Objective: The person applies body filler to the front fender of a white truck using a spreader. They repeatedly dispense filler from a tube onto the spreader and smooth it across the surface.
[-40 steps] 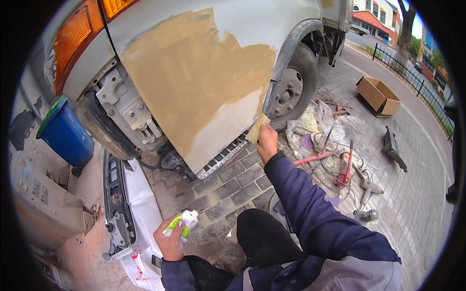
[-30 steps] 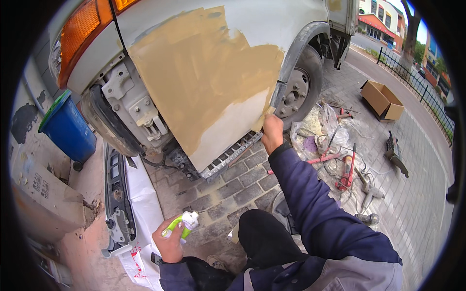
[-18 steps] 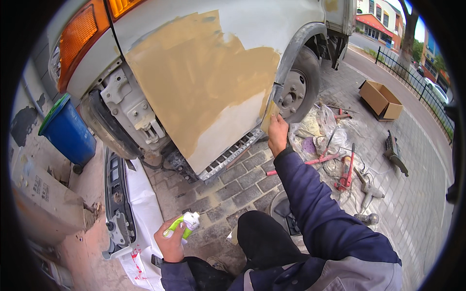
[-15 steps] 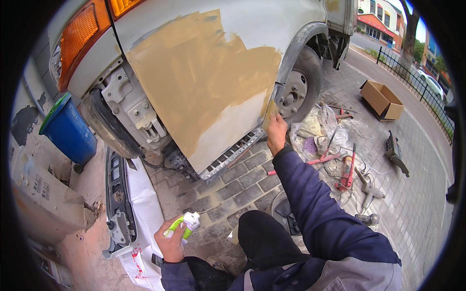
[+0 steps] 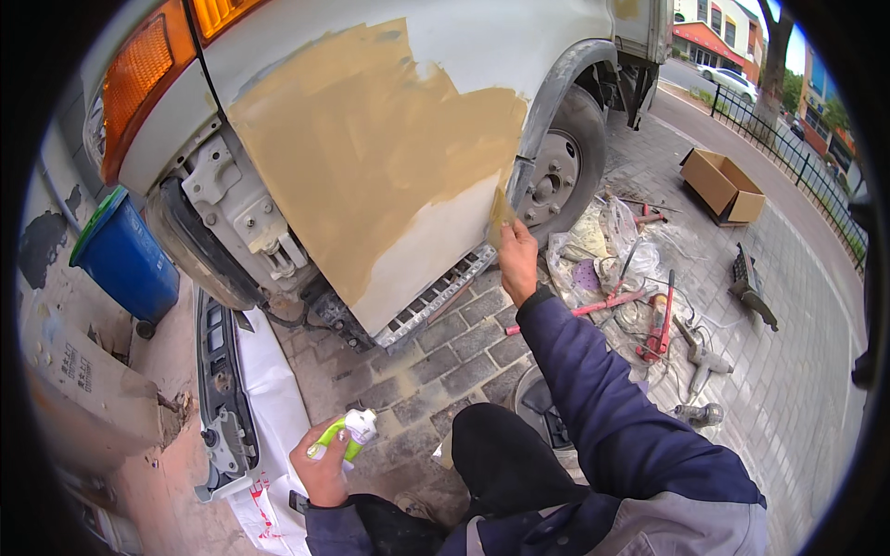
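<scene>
Cardboard box point(image 5: 711, 192) and black part point(image 5: 753, 286) on paving point(image 5: 805, 320)

Over the brick paving point(image 5: 445, 352) just below centre, a hand could pass between the left hand point(image 5: 321, 466) and right hand point(image 5: 519, 258); the truck's cab panel point(image 5: 371, 157) walls off top centre, the front wheel point(image 5: 549, 188) upper right, the bent knee point(image 5: 496, 440) lower centre

The jacket point(image 5: 691, 477) has navy-blue sleeves point(image 5: 593, 375), a dark right cuff point(image 5: 535, 301) and a grey panel point(image 5: 681, 528). The trousers point(image 5: 505, 454) are black. The left hand point(image 5: 323, 463) and right hand point(image 5: 518, 259) are bare.
</scene>
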Demonstrator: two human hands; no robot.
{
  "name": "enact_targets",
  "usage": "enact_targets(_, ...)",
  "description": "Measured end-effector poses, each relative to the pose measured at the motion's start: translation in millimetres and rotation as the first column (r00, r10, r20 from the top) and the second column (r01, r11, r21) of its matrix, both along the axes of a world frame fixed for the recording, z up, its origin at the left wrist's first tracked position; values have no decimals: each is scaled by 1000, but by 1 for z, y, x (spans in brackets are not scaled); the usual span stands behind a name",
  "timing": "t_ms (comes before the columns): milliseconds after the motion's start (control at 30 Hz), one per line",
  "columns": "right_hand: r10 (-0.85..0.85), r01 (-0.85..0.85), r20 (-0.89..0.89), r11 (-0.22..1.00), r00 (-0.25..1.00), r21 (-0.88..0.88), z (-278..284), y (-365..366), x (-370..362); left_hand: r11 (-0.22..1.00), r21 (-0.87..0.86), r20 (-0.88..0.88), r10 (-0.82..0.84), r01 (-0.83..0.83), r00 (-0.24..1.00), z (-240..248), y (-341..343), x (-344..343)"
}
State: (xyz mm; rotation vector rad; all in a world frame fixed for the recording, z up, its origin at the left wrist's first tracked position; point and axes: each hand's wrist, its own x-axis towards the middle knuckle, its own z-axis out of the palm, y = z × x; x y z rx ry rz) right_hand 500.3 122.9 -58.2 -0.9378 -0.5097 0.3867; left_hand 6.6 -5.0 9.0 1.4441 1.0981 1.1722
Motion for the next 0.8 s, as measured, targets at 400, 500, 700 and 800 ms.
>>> enact_targets(400,-295,318,245,946,924,-60,35,35,-5,1000,3,-4,6,-6,1000,1,-3,-3)
enact_targets(500,-95,97,38,994,995,-59,29,13,-3,1000,22,-20,-14,14,1000,0,0,-5)
enact_targets(700,-139,139,19,990,990,7,43,11,5,1000,5,-9,-9,9,1000,-3,2,-3)
enact_targets(800,-164,164,100,986,981,9,44,29,1,1000,9,-5,1,-1,1000,-2,0,-6)
